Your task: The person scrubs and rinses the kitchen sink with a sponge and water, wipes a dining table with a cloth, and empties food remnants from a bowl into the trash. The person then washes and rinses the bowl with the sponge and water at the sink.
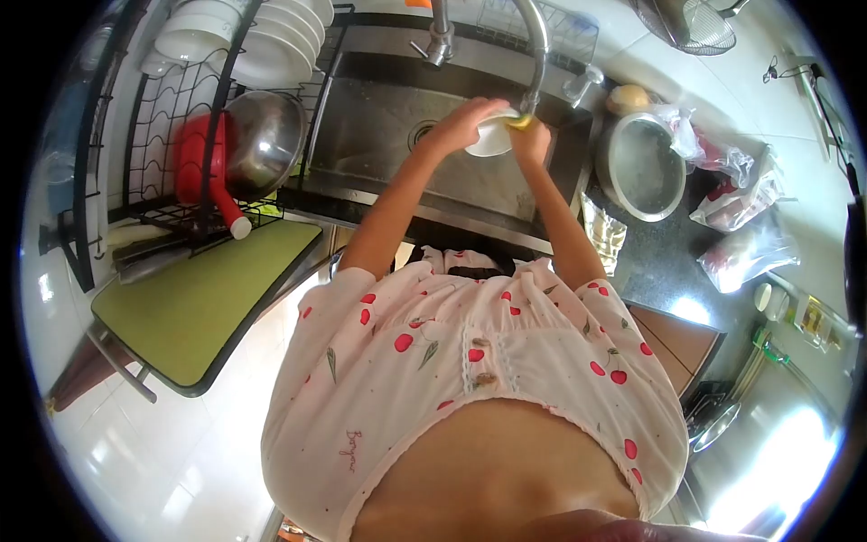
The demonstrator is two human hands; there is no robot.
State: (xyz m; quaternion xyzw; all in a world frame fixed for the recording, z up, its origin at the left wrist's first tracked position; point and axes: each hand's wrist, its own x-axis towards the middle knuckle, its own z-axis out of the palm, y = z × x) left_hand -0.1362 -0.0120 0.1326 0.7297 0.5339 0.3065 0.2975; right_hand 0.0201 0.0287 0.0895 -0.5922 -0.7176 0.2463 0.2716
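Note:
Over the steel sink (379, 181) I hold a small white bowl (490, 138) near its rim with my left hand (465, 125). My right hand (531, 143) grips a yellow-green sponge (521, 120), which presses against the bowl's right edge. Just above my right hand is the curved spout of the faucet (539, 54). Whether water is running cannot be made out. Part of the drain (419, 135) shows to the left of my left wrist.
A black dish rack (149, 135) at left holds white plates (271, 45), a metal bowl (266, 140) and a red pan (200, 158). Below it lies a green cutting board (203, 303). On the right counter stand a round basin (642, 167) and plastic bags (745, 257).

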